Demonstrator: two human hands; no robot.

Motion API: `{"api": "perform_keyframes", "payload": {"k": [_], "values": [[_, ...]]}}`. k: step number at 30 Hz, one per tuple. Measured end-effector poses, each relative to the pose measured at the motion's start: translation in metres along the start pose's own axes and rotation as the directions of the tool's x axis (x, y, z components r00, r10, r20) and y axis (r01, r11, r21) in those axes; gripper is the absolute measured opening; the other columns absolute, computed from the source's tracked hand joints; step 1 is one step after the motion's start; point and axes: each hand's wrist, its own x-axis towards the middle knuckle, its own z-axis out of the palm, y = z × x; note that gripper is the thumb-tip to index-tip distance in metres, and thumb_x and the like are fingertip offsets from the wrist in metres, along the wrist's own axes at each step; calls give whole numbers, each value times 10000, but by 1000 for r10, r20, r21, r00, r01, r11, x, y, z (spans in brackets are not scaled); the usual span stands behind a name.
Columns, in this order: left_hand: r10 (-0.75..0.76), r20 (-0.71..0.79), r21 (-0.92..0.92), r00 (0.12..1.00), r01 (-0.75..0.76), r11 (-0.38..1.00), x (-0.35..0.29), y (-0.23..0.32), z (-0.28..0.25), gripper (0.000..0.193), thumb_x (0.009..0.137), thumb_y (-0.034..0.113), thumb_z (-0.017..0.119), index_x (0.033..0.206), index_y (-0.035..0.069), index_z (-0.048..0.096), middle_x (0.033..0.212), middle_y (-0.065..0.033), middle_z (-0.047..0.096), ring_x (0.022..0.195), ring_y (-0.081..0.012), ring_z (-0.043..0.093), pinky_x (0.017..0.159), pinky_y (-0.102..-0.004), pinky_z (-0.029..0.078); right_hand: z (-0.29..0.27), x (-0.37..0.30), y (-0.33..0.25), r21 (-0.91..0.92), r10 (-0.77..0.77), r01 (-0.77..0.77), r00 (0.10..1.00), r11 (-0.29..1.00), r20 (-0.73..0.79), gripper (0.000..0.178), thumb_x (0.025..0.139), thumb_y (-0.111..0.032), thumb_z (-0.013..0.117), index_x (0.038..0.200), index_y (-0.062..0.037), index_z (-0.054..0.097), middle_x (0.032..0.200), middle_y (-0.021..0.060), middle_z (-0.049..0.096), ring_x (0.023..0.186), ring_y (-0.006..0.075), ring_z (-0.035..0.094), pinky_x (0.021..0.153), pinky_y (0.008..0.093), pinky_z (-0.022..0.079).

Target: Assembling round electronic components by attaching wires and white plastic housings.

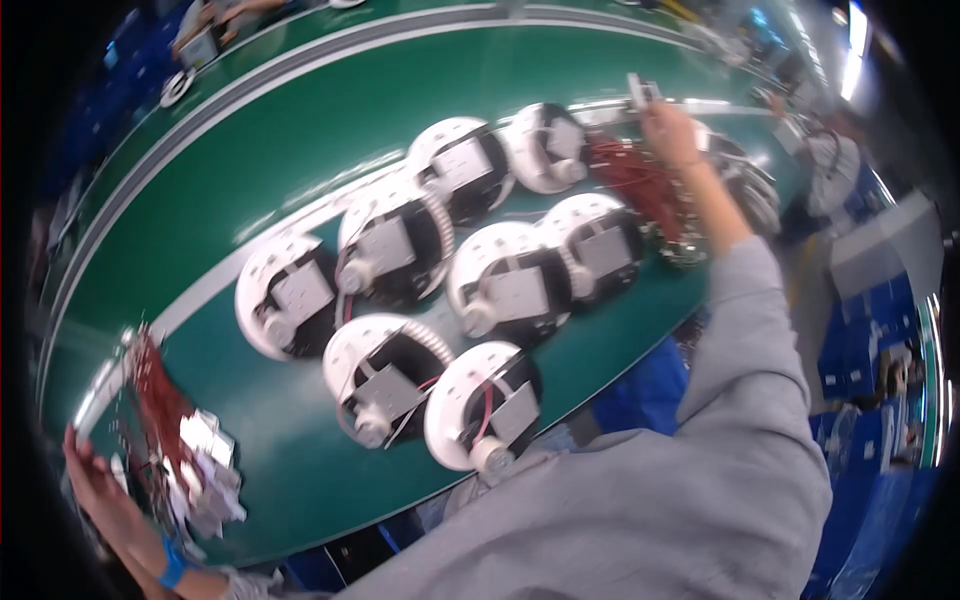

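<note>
My right hand [670, 135] is reaching to the far right of the green bench. It is closed on a small white part [640, 92] whose kind I cannot make out. Beside that wrist lies a bundle of red-brown wires [640, 185]. At the near left, my left hand [108, 500], with a blue band at the wrist, has its fingers stretched out and looks to hold nothing. Next to it is another red-brown wire bundle [160, 390] with white pieces [208, 470] at its end. Between the hands lie several round white units [455, 405], each with a black centre, a pale rectangular box and a white cylinder.
The green bench [270, 420] has a pale strip [215, 285] along its far side, with a green surface [330, 110] beyond. Other people [830, 165] work at the far right and far left. Blue crates [860, 340] stand at the right.
</note>
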Motion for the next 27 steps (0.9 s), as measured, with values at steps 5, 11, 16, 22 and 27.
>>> {"api": "perform_keyframes", "payload": {"k": [5, 11, 16, 22, 27], "values": [[192, 217, -2, 957, -196, 981, -1, -5, 3, 329, 877, 225, 394, 1057, -29, 501, 777, -20, 556, 589, -20, 428, 496, -136, 305, -50, 22, 15, -88, 145, -171, 958, 981, -248, 126, 720, -196, 591, 797, -96, 602, 696, 92, 606, 620, 193, 594, 579, 291, 460], [375, 334, 21, 865, -405, 914, -57, 23, 55, 316, 869, 177, 380, 987, -80, 520, 812, -123, 589, 648, -111, 528, 603, -187, 411, -111, 80, -111, 312, -40, 274, 806, 909, -591, 112, 730, -68, 610, 834, -28, 605, 728, 55, 619, 610, 69, 566, 544, 175, 440], [706, 500, -170, 501, -743, 647, -95, 12, 122, 201, 832, 90, 426, 862, -32, 583, 809, -156, 600, 680, -192, 592, 571, -259, 479, -117, 48, -305, 952, -235, 209, 959, 223, -155, 30, 756, 26, 534, 785, 21, 539, 718, 69, 586, 600, 73, 533, 519, 164, 413], [712, 286, -174, 641, -696, 697, -120, 27, 139, 79, 729, 9, 544, 752, -37, 604, 597, -109, 569, 480, -179, 553, 435, -248, 426, -121, 32, -420, 929, -437, -257, 891, -265, 122, 57, 768, 44, 470, 807, 21, 434, 741, 60, 492, 516, 76, 481, 475, 176, 402], [677, 212, -116, 705, -670, 733, -131, 30, 116, 206, 744, 13, 540, 940, -42, 573, 579, -105, 564, 447, -150, 535, 409, -229, 402, -128, 33, -438, 972, -406, 227, 884, -59, -231, 61, 704, 67, 521, 752, 37, 499, 784, 65, 455, 550, 65, 433, 472, 153, 347]]}}
